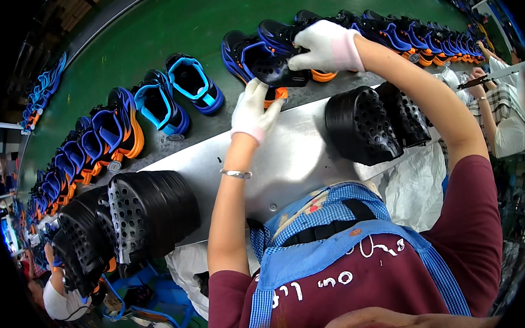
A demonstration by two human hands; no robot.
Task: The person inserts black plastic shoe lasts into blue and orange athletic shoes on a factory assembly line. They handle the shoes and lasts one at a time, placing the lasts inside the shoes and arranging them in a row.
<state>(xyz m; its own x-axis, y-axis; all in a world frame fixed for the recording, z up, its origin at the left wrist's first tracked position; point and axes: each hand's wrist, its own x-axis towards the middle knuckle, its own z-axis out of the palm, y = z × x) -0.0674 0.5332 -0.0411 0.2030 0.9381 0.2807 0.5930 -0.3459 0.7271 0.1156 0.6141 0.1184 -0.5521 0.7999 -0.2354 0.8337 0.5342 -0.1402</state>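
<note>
Both my hands wear white knitted gloves. Between them is a black plastic shoe insert (274,72) with holes through it, held over the opening of a black-and-blue sneaker (237,53) with an orange sole. My right hand (321,47) grips the insert's far right end with bent fingers. From the near side, my left hand (254,109) has its fingertips closed at the insert's left edge, close to the sneaker's orange heel. The insert hides part of the sneaker, so I cannot tell how deep it reaches inside.
Nested stacks of black inserts stand on the metal shelf (274,163), one stack (152,214) at left, another (361,126) at right. Two blue-lined sneakers (194,84) and long rows of orange-soled sneakers (126,120) line the green belt (148,27). Other people work at both sides.
</note>
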